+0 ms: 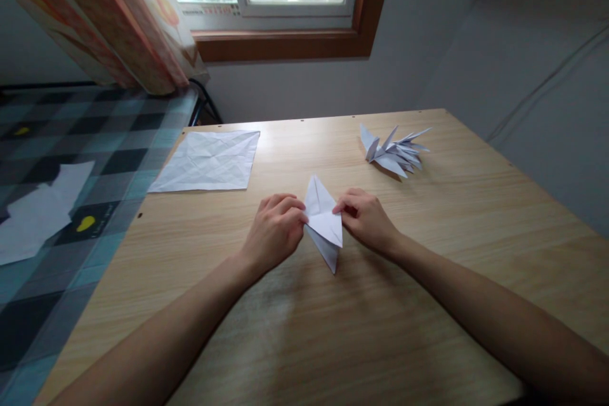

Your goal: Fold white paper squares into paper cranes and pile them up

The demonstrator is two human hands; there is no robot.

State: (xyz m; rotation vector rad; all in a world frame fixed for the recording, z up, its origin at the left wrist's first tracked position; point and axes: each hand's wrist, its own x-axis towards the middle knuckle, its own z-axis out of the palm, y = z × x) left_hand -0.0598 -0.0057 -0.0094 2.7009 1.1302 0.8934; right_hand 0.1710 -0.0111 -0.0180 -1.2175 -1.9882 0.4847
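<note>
Between my two hands is a piece of folded white paper [323,219], with one point upward and other flaps pointing down toward me. My left hand [278,225] pinches its left edge between thumb and fingers. On the opposite side, my right hand [364,216] grips the right edge with thumb and forefinger, the other fingers curled in. A crease runs down the upper point of the paper. The paper's underside is hidden.
A creased white sheet [209,162] lies flat at the table's back left. Several folded paper cranes [394,152] are bunched at the back right. The wooden table [304,342] borders a checked cloth [28,304] on the left, where white paper pieces [38,219] lie.
</note>
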